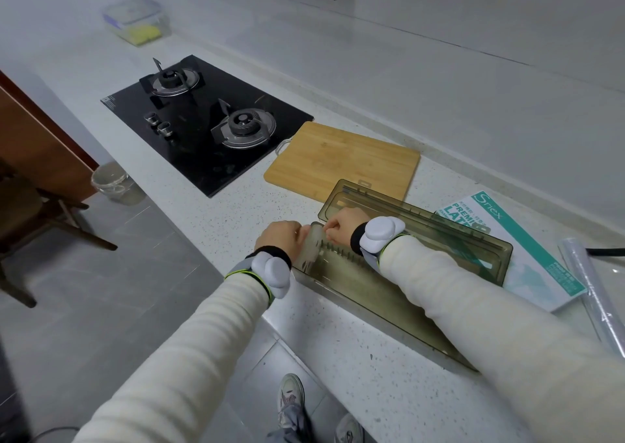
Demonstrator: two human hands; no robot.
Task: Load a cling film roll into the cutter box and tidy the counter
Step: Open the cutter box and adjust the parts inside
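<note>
A long smoky-green translucent cutter box (351, 283) lies open on the white counter, its lid (439, 236) folded back toward the wall. My left hand (279, 236) grips the box's left end cap. My right hand (341, 224) has its fingers curled at that same left end, pinching something small there; I cannot tell what. A cling film roll (592, 290) in clear wrap lies at the far right, apart from both hands. My right forearm hides much of the box's trough.
A white-and-teal glove box (527, 246) lies flat behind the cutter box. A bamboo cutting board (341, 162) sits beyond it, beside a black two-burner hob (203, 121). A clear lidded container (138, 19) stands far left. The counter edge runs close in front.
</note>
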